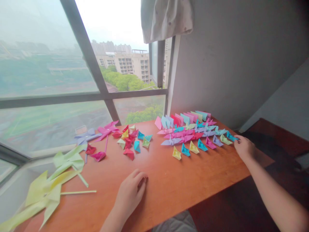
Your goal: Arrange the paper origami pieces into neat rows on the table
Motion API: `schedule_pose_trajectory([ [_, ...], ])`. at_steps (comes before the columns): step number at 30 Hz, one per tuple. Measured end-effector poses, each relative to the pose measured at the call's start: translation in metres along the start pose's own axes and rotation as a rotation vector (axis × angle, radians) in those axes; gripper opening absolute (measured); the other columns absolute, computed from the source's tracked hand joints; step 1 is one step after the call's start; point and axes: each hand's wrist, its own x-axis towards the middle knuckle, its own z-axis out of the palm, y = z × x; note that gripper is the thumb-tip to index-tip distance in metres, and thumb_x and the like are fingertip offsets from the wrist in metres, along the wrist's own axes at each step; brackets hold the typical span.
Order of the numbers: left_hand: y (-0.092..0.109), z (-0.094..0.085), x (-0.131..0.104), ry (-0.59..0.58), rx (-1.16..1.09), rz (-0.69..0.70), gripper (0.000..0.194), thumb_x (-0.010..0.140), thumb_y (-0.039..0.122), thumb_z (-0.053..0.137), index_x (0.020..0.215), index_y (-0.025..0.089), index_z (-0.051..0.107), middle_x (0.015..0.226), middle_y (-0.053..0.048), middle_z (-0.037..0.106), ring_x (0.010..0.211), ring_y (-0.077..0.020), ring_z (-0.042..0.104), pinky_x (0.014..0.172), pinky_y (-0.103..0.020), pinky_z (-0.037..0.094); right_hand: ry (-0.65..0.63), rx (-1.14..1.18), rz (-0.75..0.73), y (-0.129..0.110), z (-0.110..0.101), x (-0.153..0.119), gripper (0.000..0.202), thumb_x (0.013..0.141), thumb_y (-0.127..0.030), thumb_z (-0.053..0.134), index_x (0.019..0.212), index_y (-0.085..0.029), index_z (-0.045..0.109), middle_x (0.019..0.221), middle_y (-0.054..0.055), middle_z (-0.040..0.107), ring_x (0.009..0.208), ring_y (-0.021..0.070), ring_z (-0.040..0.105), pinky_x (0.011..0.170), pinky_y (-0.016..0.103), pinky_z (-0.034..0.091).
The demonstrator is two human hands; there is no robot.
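Note:
At the right end of a row of folded paper boats, my right hand [244, 148] pinches the edge of a blue paper boat [231, 136] that sits on the table. A light green boat [225, 140] and a lavender boat [217, 141] lie just left of it, and the row runs on to a yellow boat [176, 153]. My left hand [131, 191] rests on the tabletop near the front edge, fingers curled in toward the thumb, with nothing visible in it. The nearest paper to it is a red boat [128, 154] in a loose, mixed-colour cluster.
Behind the row lie several paper cranes [189, 133] and a line of folded paper planes [185, 118]. Paper pinwheels, including a yellow one [54, 190] and a pink one [107, 130], lie at the left by the window [103, 95]. The wooden table [173, 183] meets a grey wall [217, 71].

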Motion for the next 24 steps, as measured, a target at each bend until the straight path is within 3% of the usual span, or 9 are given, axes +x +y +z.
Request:
schedule_pose_trajectory([
  [9, -0.001, 0.001, -0.001, -0.002, 0.0, -0.002, 0.019, 0.089, 0.017, 0.043, 0.092, 0.023, 0.061, 0.085, -0.003, 0.061, 0.076, -0.0186, 0.061, 0.068, -0.026, 0.044, 0.065, 0.027, -0.05, -0.012, -0.007, -0.003, 0.019, 0.072, -0.012, 0.059, 0.086, -0.012, 0.072, 0.078, 0.011, 0.066, 0.063, 0.0153, 0.054, 0.062, 0.029, 0.039],
  [18, 0.001, 0.001, -0.001, 0.008, 0.007, -0.01, 0.02, 0.09, 0.017, 0.044, 0.092, 0.023, 0.063, 0.086, -0.004, 0.061, 0.077, -0.0188, 0.062, 0.068, -0.026, 0.045, 0.234, 0.056, -0.048, -0.024, -0.016, -0.007, 0.03, 0.072, -0.009, 0.047, 0.091, -0.011, 0.07, 0.089, 0.017, 0.068, 0.086, 0.0259, 0.062, 0.076, 0.035, 0.045],
  [21, 0.003, -0.001, -0.001, 0.009, -0.012, -0.019, 0.02, 0.089, 0.016, 0.045, 0.091, 0.022, 0.064, 0.086, -0.004, 0.062, 0.077, -0.0188, 0.062, 0.068, -0.026, 0.045, 0.357, 0.139, -0.06, -0.052, -0.024, -0.02, 0.037, 0.072, -0.008, 0.044, 0.098, -0.009, 0.07, 0.095, 0.02, 0.069, 0.091, 0.0277, 0.064, 0.079, 0.037, 0.046],
  [24, 0.004, -0.003, 0.0, 0.027, -0.071, -0.033, 0.02, 0.089, 0.018, 0.046, 0.09, 0.021, 0.066, 0.083, -0.004, 0.062, 0.074, -0.018, 0.062, 0.066, -0.026, 0.045, 0.367, 0.297, -0.142, -0.105, -0.036, -0.053, 0.033, 0.079, -0.015, 0.046, 0.102, -0.011, 0.07, 0.099, 0.017, 0.071, 0.09, 0.026, 0.066, 0.08, 0.036, 0.05],
])
